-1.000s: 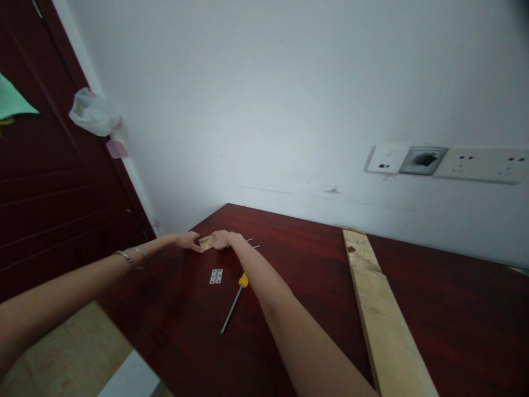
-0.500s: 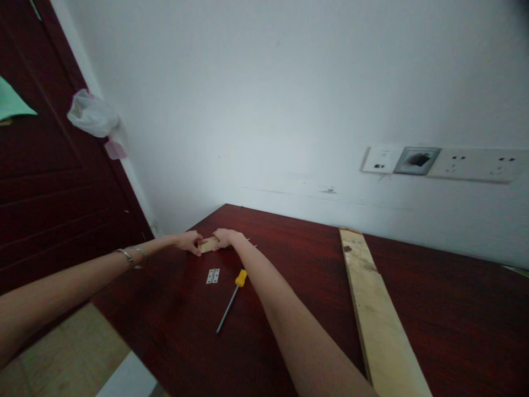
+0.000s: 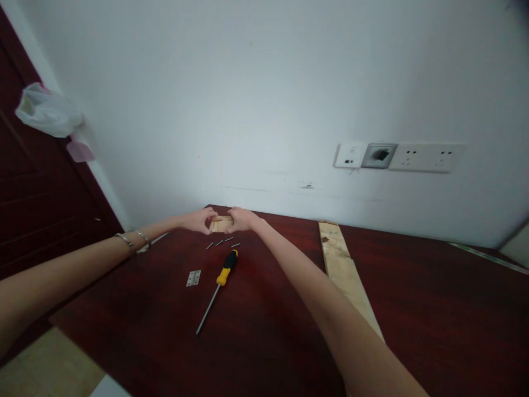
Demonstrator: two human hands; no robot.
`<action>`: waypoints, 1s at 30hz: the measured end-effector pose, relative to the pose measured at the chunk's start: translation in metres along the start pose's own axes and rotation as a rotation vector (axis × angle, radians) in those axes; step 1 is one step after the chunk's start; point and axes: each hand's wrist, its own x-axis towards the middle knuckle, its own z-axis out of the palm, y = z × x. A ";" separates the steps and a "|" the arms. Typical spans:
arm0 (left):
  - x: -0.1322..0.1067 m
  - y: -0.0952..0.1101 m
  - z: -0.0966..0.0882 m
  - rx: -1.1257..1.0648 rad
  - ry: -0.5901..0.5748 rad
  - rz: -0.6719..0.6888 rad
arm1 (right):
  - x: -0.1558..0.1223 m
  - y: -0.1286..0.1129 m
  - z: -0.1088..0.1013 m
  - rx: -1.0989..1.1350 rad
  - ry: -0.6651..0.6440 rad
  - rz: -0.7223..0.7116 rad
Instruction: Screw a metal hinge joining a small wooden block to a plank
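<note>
At the far side of the dark red table [image 3: 264, 309], a small pale wooden block [image 3: 222, 224] is gripped from both ends. My left hand [image 3: 200, 220] closes on its left end, with thumb and fingers around the edge. On the right end, my right hand [image 3: 241, 219] holds it the same way. Several screws [image 3: 219, 242] lie just in front of the block. Closer to me rests a screwdriver [image 3: 223, 275] with a black and yellow handle, its shaft pointing toward the front left. Left of it a metal hinge [image 3: 193, 278] lies opened flat.
A long wooden board [image 3: 347, 270] lies on the right, partly hidden by my right arm. Behind the table rises a white wall with a row of sockets [image 3: 425, 157]. A plastic bag [image 3: 49, 113] hangs by the dark red door [image 3: 37, 182] on the left.
Both hands have moved the wooden block to the back of the table, past the screws. The screws and the screwdriver handle, earlier partly covered by my right arm, now show. My view has turned right.
</note>
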 end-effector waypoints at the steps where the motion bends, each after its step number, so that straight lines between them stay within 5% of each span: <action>1: 0.012 0.010 -0.004 -0.009 0.014 0.050 | -0.013 0.009 -0.007 -0.008 0.015 0.026; 8: 0.089 0.082 -0.029 -0.005 0.061 0.252 | -0.111 0.056 -0.054 -0.064 0.118 0.198; 13: 0.117 0.130 -0.032 -0.065 0.137 0.322 | -0.168 0.067 -0.080 -0.160 0.195 0.309; 17: 0.113 0.169 -0.018 -0.104 0.103 0.393 | -0.212 0.054 -0.085 -0.211 0.180 0.312; 22: 0.089 0.208 0.000 -0.092 0.002 0.470 | -0.262 0.029 -0.067 -0.163 0.192 0.335; 30: 0.078 0.236 0.036 0.006 -0.046 0.530 | -0.300 0.009 -0.035 -0.066 0.172 0.401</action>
